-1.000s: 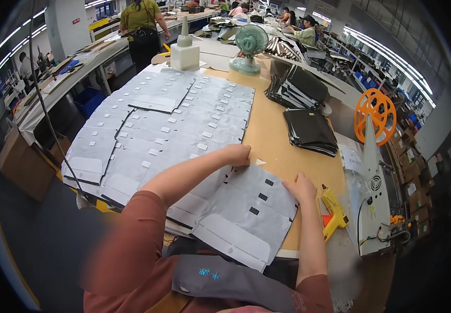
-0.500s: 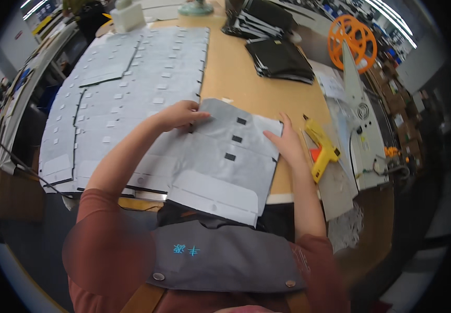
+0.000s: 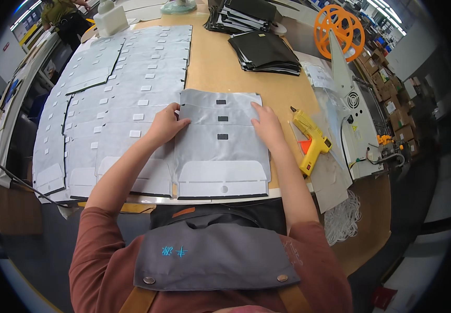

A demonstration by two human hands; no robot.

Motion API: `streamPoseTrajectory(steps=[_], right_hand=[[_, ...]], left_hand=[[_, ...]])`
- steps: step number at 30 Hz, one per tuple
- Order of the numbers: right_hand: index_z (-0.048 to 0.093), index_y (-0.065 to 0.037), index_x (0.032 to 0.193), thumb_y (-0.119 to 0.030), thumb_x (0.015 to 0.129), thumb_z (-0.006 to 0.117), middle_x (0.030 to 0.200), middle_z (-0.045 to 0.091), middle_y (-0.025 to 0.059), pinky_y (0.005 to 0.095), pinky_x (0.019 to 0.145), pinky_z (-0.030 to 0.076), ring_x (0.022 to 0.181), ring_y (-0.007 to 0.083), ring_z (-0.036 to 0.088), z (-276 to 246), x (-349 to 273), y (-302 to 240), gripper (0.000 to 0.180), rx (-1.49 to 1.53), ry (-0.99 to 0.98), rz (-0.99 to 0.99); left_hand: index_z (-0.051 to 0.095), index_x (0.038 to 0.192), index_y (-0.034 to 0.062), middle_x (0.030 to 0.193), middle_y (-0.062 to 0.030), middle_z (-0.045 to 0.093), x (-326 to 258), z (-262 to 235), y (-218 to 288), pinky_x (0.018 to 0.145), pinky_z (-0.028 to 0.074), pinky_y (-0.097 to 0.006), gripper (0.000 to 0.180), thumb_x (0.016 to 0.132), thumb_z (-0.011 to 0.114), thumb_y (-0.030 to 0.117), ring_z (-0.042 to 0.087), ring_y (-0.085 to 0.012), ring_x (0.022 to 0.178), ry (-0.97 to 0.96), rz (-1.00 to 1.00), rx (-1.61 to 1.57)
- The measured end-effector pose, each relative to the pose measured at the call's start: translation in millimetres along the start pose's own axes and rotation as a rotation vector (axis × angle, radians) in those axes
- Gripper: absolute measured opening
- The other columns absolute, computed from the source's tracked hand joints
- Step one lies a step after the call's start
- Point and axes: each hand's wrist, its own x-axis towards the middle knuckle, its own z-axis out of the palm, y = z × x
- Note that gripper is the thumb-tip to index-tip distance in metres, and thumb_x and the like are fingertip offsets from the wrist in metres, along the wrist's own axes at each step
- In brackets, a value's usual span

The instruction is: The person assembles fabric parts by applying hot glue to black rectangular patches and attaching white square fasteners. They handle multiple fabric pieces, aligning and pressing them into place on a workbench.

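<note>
I've got both hands flat on a small stack of grey fabric panels [image 3: 220, 146] at the near edge of the wooden table [image 3: 220, 68]: left hand [image 3: 167, 124] pressing its left edge with fingers spread, right hand [image 3: 267, 125] on the upper right part, neither clamped on anything. Rows of overlapping grey panels [image 3: 121, 88] lie just left, a yellow glue gun [image 3: 311, 140] just right, black fabric stacks [image 3: 264, 52] further back

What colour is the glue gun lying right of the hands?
Yellow glue gun with an orange tip, seen in the head view.
</note>
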Motion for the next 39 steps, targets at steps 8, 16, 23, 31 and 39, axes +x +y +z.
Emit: streamPoseTrajectory(steps=[8,16,23,31,39], right_hand=[[0.054,-0.012,0.131,-0.019,0.089,0.064,0.128,0.053,0.0116,0.0428,0.095,0.046,0.115,0.0327,0.053,13.3,-14.1,15.6,0.043,-0.418,0.132,-0.061],[0.056,-0.003,0.121,-0.019,0.088,0.063,0.119,0.06,0.0148,0.0436,0.094,0.045,0.11,0.0324,0.056,-70.9,-90.7,-0.2,0.037,-0.346,0.359,-0.115],[0.058,0.002,0.097,-0.03,0.092,0.062,0.096,0.061,0.0172,0.045,0.082,0.046,0.093,0.0363,0.058,-99.7,-170.0,90.3,0.033,-0.264,0.341,0.513],[0.062,0.005,0.102,-0.051,0.079,0.071,0.095,0.068,0.023,0.0448,0.081,0.05,0.092,0.0393,0.064,-101.6,-126.3,64.0,0.062,-0.317,0.155,0.632],[0.061,0.002,0.108,-0.026,0.08,0.072,0.094,0.067,0.0153,0.0369,0.072,0.054,0.084,0.0267,0.068,-93.5,-114.3,119.9,0.041,0.552,0.214,0.665]], left_hand=[[0.046,0.125,0.003,0.093,-0.0157,0.066,-10.6,7.6,-18.8,0.072,0.05,-0.036,0.051,0.084,0.072,0.017,0.063,-0.0277,0.079,0.251,0.263,0.217],[0.068,0.087,0.0015,0.056,0.0034,0.049,-91.9,-26.5,28.6,0.048,0.036,-0.024,0.022,0.094,0.061,0.021,0.044,-0.0071,0.049,0.042,0.064,-0.331],[0.062,0.091,0.0002,0.054,0.0092,0.036,-168.1,-20.5,23.4,0.041,0.018,-0.021,0.026,0.1,0.052,0.023,0.025,-0.0008,0.044,-0.275,-0.186,-0.931],[0.067,0.095,0.0043,0.059,0.0089,0.044,-175.2,-8.5,41.1,0.047,0.028,-0.019,0.02,0.098,0.057,0.021,0.034,-0.0004,0.051,-0.324,-0.187,-0.863],[0.067,0.096,0.0035,0.065,0.0093,0.046,-171.8,-10.4,32.0,0.052,0.028,-0.02,0.019,0.093,0.063,0.022,0.035,-0.0009,0.057,-0.32,-0.048,-0.858]])
